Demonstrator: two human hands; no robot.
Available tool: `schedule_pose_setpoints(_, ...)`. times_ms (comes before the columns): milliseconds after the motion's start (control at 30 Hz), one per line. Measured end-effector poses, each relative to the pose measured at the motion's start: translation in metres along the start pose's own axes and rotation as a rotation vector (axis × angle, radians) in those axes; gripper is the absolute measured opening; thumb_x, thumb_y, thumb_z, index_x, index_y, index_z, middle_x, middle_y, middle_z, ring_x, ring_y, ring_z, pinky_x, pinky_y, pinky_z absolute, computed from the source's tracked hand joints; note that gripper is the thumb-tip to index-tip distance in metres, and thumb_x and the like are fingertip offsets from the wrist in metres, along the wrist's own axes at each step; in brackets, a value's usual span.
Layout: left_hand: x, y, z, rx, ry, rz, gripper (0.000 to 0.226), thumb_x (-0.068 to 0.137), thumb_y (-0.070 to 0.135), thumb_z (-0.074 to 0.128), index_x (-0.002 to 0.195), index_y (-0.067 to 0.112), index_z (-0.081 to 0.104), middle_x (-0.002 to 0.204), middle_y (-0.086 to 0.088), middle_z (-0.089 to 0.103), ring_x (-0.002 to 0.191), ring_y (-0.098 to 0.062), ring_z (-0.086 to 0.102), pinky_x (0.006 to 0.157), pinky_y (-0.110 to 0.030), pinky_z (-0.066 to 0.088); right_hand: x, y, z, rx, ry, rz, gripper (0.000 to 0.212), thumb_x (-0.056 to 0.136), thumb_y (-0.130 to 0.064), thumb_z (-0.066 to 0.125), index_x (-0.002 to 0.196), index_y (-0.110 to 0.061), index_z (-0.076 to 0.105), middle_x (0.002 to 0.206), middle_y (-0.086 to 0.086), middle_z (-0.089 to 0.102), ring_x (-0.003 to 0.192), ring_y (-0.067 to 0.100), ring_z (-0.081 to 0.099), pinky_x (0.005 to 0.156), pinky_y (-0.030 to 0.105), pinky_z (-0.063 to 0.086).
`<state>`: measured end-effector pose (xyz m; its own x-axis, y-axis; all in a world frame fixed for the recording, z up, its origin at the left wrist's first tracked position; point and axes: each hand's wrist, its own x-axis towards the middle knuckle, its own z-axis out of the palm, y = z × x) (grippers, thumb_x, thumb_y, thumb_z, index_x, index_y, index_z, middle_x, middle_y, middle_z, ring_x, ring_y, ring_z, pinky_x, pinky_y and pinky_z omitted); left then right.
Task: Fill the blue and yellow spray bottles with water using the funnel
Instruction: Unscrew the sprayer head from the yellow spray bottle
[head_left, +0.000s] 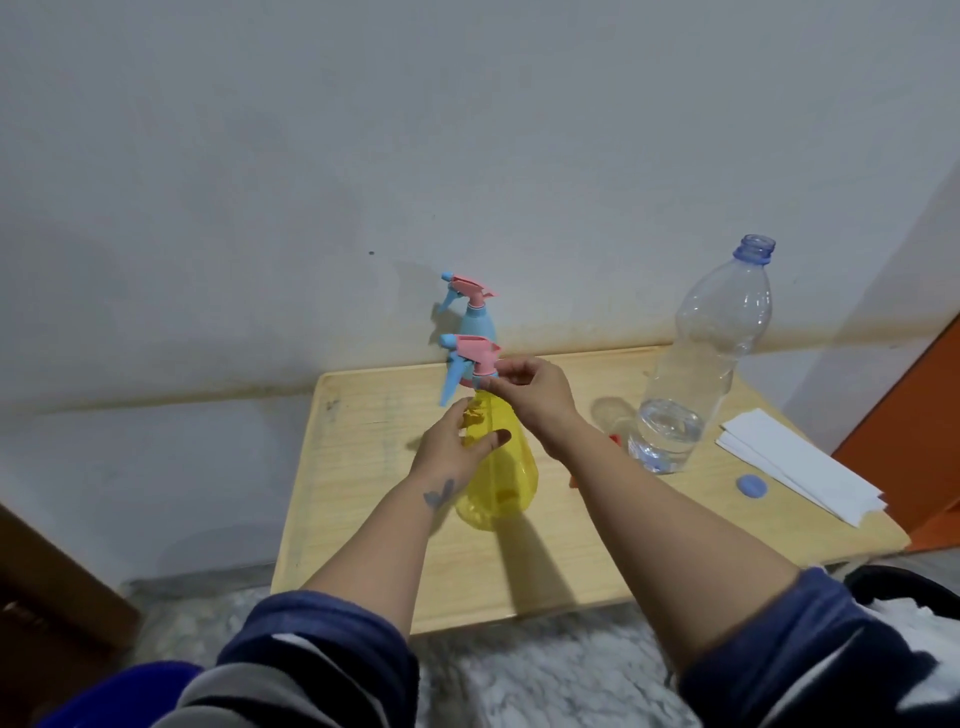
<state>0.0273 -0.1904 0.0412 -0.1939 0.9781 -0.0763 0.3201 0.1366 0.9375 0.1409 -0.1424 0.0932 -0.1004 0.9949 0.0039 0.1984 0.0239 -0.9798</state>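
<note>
Head view, left hand (452, 447) gripping unlabelled yellow spray bottle (498, 483)

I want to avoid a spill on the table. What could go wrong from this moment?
The open water bottle stands uncapped near the right hand; an elbow bump might tip it onto the paper. The left hand only lightly holds the yellow bottle while the right twists its pink sprayer head, so it could slip.
</note>
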Motion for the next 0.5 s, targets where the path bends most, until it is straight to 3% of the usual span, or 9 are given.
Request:
schedule_pose_setpoints(100, 0.0, -0.002, -0.002, -0.015, 0.015, 0.0, 0.055, 0.082, 0.031, 0.075, 0.131, 0.03, 0.05, 0.116, 0.009, 0.059, 0.105, -0.014, 0.06, 0.084, -0.026, 0.044, -0.001, -0.001, -0.002, -0.027, -0.098, -0.001, 0.035, 0.089, -0.011, 0.063, 0.124, -0.008, 0.061, 0.117, 0.01, 0.067, 0.103, 0.014, 0.063, 0.089, 0.024, 0.05)
schedule_pose_setpoints(167, 0.002, 0.0, -0.002, -0.018, 0.018, 0.003, 0.055, 0.081, 0.033, 0.075, 0.13, 0.032, 0.05, 0.115, 0.009, 0.062, 0.104, -0.014, 0.061, 0.086, -0.027, 0.047, -0.002, -0.002, -0.002, -0.007, -0.134, -0.007, 0.047, 0.084, -0.013, 0.069, 0.129, -0.011, 0.056, 0.118, 0.006, 0.066, 0.107, 0.015, 0.063, 0.091, 0.027, 0.05)
schedule_pose_setpoints(233, 0.002, 0.005, 0.001, -0.026, 0.021, -0.001, 0.056, 0.081, 0.034, 0.075, 0.13, 0.033, 0.05, 0.114, 0.01, 0.063, 0.103, -0.013, 0.062, 0.09, -0.03, 0.049, -0.002, -0.002, -0.001, 0.03, -0.115, 0.0, 0.053, 0.074, -0.015, 0.08, 0.12, -0.013, 0.054, 0.11, 0.003, 0.068, 0.102, 0.015, 0.063, 0.085, 0.026, 0.051)
schedule_pose_setpoints(367, 0.002, 0.009, 0.009, -0.045, 0.012, -0.002, 0.051, 0.081, 0.031, 0.075, 0.126, 0.032, 0.051, 0.115, 0.01, 0.063, 0.105, -0.014, 0.063, 0.094, -0.034, 0.05, 0.0, -0.001, 0.0, 0.034, 0.026, -0.032, 0.033, 0.074, -0.022, 0.081, 0.097, -0.015, 0.058, 0.09, -0.004, 0.068, 0.086, 0.012, 0.064, 0.072, 0.025, 0.051)
schedule_pose_setpoints(500, 0.003, 0.008, 0.012, -0.045, 0.038, 0.003, 0.051, 0.081, 0.03, 0.074, 0.128, 0.029, 0.053, 0.117, 0.009, 0.065, 0.107, -0.014, 0.063, 0.095, -0.034, 0.05, 0.001, 0.001, -0.005, -0.033, -0.01, -0.07, 0.028, 0.084, -0.033, 0.071, 0.108, -0.019, 0.068, 0.114, -0.004, 0.061, 0.103, 0.011, 0.057, 0.085, 0.028, 0.049)
